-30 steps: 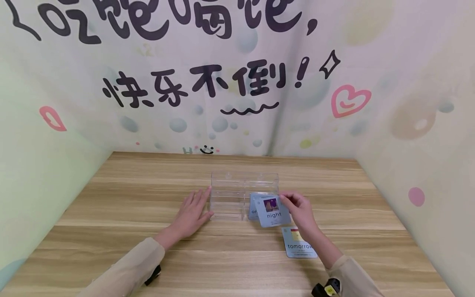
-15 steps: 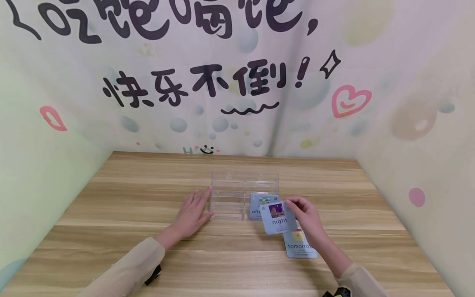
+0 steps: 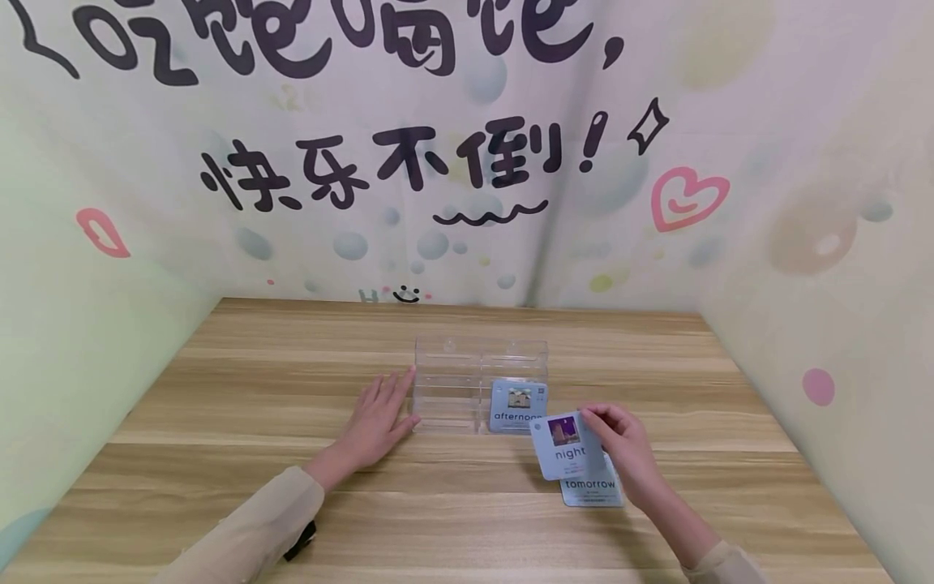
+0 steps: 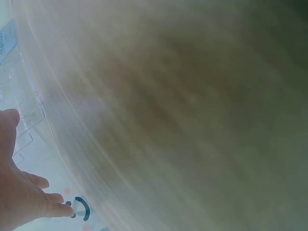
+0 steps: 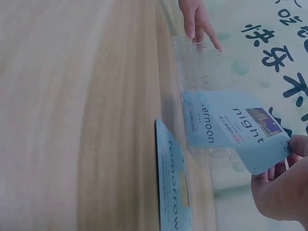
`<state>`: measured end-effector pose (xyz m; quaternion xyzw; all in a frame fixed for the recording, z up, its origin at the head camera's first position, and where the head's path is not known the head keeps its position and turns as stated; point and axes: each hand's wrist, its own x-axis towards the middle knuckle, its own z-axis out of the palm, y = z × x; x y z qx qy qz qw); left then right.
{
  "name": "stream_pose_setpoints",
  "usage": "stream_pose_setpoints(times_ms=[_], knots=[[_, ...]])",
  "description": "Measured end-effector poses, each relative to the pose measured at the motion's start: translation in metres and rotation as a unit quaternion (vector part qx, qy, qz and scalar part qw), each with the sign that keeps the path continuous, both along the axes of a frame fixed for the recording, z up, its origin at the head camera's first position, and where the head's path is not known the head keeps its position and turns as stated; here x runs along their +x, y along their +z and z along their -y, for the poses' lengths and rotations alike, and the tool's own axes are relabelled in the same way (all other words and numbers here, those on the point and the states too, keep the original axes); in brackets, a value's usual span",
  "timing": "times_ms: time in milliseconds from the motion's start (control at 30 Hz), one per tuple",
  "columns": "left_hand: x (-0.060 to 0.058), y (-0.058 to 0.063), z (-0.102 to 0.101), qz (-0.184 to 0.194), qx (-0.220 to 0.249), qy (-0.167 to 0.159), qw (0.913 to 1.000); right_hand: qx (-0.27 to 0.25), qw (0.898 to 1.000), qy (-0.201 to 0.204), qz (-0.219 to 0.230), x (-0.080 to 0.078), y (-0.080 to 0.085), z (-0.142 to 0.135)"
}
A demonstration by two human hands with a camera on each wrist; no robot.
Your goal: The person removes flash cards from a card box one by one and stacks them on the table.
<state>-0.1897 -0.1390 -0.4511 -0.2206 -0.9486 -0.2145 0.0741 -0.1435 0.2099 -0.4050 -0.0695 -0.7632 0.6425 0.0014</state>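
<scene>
Between thumb and fingers my right hand (image 3: 626,450) pinches the top right corner of a light blue word card reading "night" (image 3: 558,454). In the head view this card overlaps part of the "tomorrow" card (image 3: 593,491) lying on the table. A clear plastic card holder (image 3: 448,369) with several pockets stands mid-table. Its lower right pocket holds the "afternoon" card (image 3: 518,399). My left hand (image 3: 375,422) lies with fingers spread at the holder's left side, fingertips right at its edge. The right wrist view shows the "night" card (image 5: 252,127) tilted in front of the "afternoon" card (image 5: 198,118).
The wood-grain table (image 3: 306,349) meets a printed cloth backdrop (image 3: 467,251) behind the holder. Pale side walls (image 3: 817,243) flank it left and right. A small black object (image 3: 301,542) shows beneath the left sleeve.
My right hand has drawn the "night" card down and right, away from the holder, uncovering the "afternoon" card. The "night" card now covers the upper part of "tomorrow". My left hand has stayed put.
</scene>
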Motion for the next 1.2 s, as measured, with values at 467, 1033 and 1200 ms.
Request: stream_pose_setpoints(times_ms=[467,1033,1200], knots=[[0.000,0.002,0.000,0.006,0.003,-0.001,1.0000,-0.003,1.000,0.001,0.000,0.010,-0.013,-0.022],[0.002,0.003,0.000,0.019,0.005,0.008,0.9998,-0.008,0.998,-0.013,0.063,0.017,-0.010,-0.030],[0.002,0.003,0.000,0.018,0.005,0.008,0.9998,-0.002,0.996,-0.019,0.082,0.017,-0.013,-0.033]])
